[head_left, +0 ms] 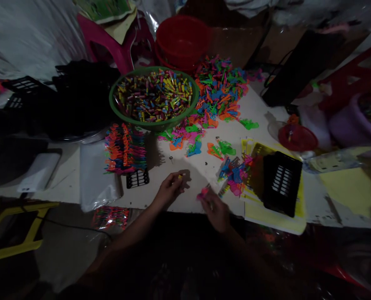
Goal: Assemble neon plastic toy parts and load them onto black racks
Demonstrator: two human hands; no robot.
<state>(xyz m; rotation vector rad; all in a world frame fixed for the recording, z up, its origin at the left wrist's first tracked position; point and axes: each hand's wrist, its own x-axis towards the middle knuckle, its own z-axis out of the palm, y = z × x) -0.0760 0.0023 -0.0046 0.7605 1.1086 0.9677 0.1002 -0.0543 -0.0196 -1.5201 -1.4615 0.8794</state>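
Note:
Near the table's front edge, my left hand pinches a small yellow piece between thumb and finger; its exact kind is too small to tell. My right hand is closed on a pink plastic piece, slightly blurred. The hands are apart. Just right of them lies a small heap of blue and pink plastic pieces, with orange and green plastic pieces behind it. A green basin full of short, multicoloured cylinders stands beyond my hands.
A large pile of coloured plastic pieces spreads beside red basins. On the left are stacked coloured pieces, clear plastic bags and a white power bank. A black plastic tray rests on yellow printed sheets at right.

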